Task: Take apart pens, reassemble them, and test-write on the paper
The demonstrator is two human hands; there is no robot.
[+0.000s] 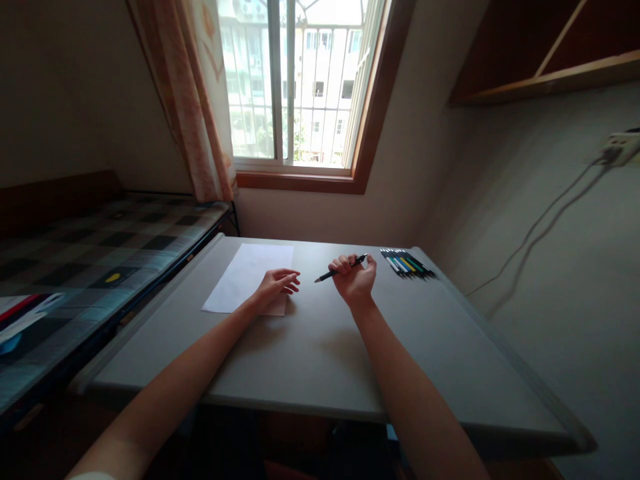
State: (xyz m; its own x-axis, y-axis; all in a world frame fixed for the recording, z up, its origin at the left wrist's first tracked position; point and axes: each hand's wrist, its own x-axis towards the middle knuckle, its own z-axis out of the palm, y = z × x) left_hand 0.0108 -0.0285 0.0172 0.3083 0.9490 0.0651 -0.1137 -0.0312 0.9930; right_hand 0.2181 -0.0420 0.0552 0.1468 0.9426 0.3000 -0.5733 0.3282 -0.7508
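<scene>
A black pen is held in my right hand, its tip pointing left and slightly down above the table. The fingers of that hand are curled round the pen's barrel, palm turned up. My left hand is over the right part of a white sheet of paper, fingers apart and holding nothing. No marks can be made out on the paper. Right of my right hand, several pens or markers lie side by side in a row near the table's far right corner.
The grey-white table stands below a barred window. A bed with a checked cover is at the left, beside a curtain. On the right wall, a cable hangs from a socket below a shelf.
</scene>
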